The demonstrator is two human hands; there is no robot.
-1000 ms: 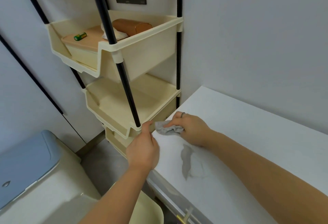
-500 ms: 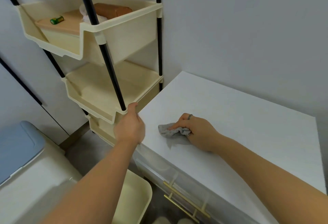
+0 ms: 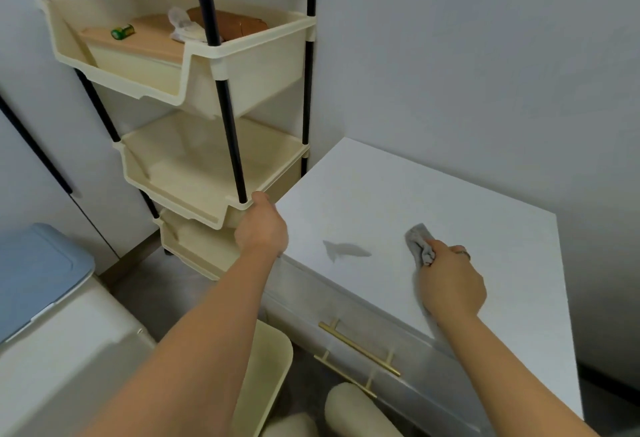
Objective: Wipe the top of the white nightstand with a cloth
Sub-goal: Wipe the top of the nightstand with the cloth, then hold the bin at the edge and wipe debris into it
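On the surface of the nightstand (image 3: 415, 187), near its front edge, the right hand (image 3: 450, 284) curls its fingers (image 3: 446, 250) round the bunched cloth (image 3: 419, 241), with the damp streak (image 3: 346, 249) lying lengthwise along that edge to the left, nearer the left hand (image 3: 263, 232) gripping the rack (image 3: 180, 190).

Cloth (image 3: 419, 242) on nightstand (image 3: 381, 194), rack (image 3: 207, 173) left.

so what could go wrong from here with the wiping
1. The left hand holds a tray corner of the storage rack. Leaning or tugging there could rock the rack and roll the green battery lying in its top tray.
2. The cloth is bunched small in the right hand, so passes may miss parts of the nightstand top. A grey streak sits to its left, not yet wiped away.
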